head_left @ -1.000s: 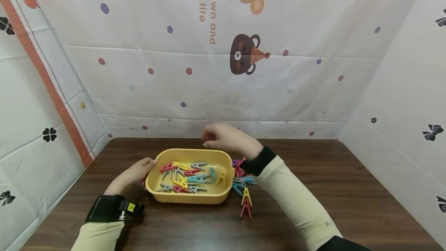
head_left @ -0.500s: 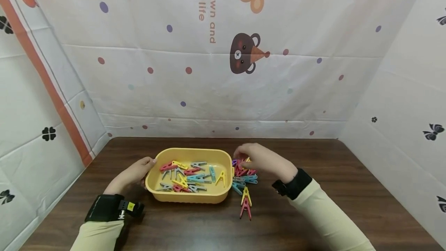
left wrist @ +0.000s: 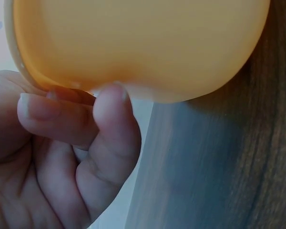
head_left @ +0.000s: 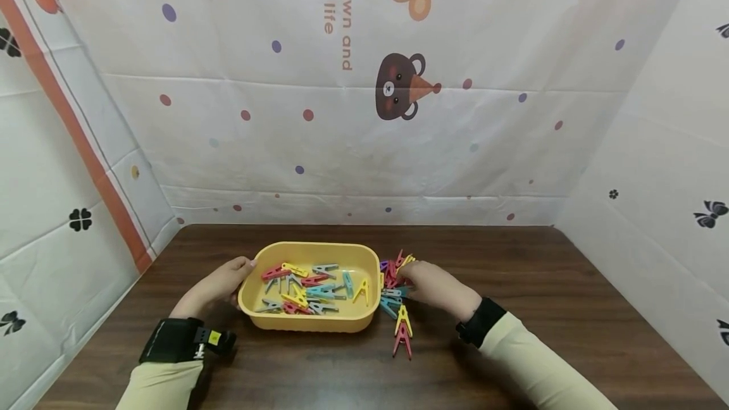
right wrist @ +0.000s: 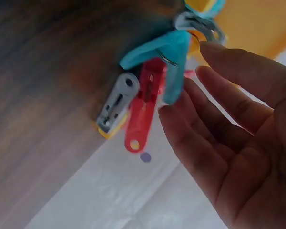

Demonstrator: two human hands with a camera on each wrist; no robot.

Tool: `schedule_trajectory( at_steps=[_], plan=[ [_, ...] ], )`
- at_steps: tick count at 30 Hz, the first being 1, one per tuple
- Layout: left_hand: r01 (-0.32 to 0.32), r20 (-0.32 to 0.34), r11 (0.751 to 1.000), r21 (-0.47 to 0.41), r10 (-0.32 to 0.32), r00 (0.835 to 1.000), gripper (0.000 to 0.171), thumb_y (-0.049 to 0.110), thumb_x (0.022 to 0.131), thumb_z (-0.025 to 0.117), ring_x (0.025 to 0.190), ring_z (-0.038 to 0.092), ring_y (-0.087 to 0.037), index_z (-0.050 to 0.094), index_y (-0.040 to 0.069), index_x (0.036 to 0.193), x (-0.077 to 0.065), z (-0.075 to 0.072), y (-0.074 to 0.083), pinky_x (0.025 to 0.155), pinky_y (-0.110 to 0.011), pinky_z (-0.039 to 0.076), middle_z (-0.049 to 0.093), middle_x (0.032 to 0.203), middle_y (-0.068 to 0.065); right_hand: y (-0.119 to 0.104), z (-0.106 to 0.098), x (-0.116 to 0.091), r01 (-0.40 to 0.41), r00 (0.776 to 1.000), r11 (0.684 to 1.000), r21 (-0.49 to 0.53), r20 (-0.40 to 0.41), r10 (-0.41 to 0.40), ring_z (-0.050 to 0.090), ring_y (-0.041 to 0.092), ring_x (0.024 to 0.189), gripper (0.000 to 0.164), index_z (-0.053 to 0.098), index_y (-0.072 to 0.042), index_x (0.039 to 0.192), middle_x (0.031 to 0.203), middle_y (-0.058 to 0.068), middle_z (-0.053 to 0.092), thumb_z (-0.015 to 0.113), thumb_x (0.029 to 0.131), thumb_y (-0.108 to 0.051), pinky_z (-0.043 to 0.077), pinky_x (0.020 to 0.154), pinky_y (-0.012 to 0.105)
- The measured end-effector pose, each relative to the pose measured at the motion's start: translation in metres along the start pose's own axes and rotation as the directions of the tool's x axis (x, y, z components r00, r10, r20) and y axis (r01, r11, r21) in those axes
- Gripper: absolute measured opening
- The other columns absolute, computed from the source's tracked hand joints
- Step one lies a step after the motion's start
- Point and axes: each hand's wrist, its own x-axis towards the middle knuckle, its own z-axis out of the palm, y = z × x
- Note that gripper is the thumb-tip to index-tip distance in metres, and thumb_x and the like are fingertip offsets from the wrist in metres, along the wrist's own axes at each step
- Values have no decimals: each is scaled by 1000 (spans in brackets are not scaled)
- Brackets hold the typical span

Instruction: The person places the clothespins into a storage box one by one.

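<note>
I've got my left hand [head_left: 221, 282] pinching the yellow plastic tub [head_left: 310, 324] at its left end, right hand [head_left: 437, 287] fingers spread beside a teal clothespin [right wrist: 179, 57], just right of the tub.

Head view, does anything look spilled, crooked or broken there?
Nothing looks plainly broken. Loose clothespins are heaped outside the yellow basket, on its right, with a yellow one and a red one nearer the person, though many others lie inside. Also, the backdrop's lettering and brown bear are turned sideways.
</note>
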Motion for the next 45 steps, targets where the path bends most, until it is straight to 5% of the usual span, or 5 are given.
schedule_trajectory(
  at_steps=[11, 25, 31, 36, 45],
  plan=[
    [11, 0, 1000, 15, -11, 1000, 42, 29, 114, 28, 52, 55, -10, 42, -9, 125, -1, 0, 3, 53, -28, 57, 57, 76, -5, -7, 12, -2, -88, 995, 996, -22, 50, 89, 60, 15, 79, 16, 73, -5, 102, 93, 7, 73, 73, 89, 3, 60, 82, 42],
    [1, 2, 1000, -9, -1, 1000, 37, 27, 114, 29, 50, 56, -11, 44, -7, 116, -2, 0, 1, 52, -28, 56, 55, 71, -4, -3, 4, -3, -74, 995, 997, 12, 70, 73, 66, 17, 87, 18, 73, -4, 105, 98, 7, 74, 76, 88, 0, 61, 87, 43],
    [3, 0, 1000, -9, -3, 1000, 38, 28, 114, 28, 50, 56, -10, 44, -7, 118, -3, 0, 1, 52, -27, 56, 55, 72, -4, -4, -26, 4, -30, 999, 999, 26, 31, 29, 65, 14, 87, 16, 72, -5, 104, 97, 5, 73, 73, 90, 2, 59, 79, 35],
    [11, 3, 1000, -14, -11, 1000, 38, 28, 114, 28, 49, 53, -10, 43, -7, 119, -3, 0, 0, 51, -27, 55, 54, 71, -3, -27, -70, 18, 29, 999, 997, 70, -25, -27, 65, 12, 86, 10, 69, -10, 106, 99, 4, 72, 68, 97, -6, 57, 80, 32],
    [4, -11, 1000, 16, -3, 1000, 41, 31, 114, 28, 53, 56, -12, 45, -6, 117, -1, 0, 0, 53, -29, 56, 54, 73, -4, -85, -105, 84, 156, 986, 987, 44, -60, -153, 70, 20, 107, 23, 70, -8, 119, 115, 8, 75, 70, 96, -7, 58, 97, 35]
  ],
)
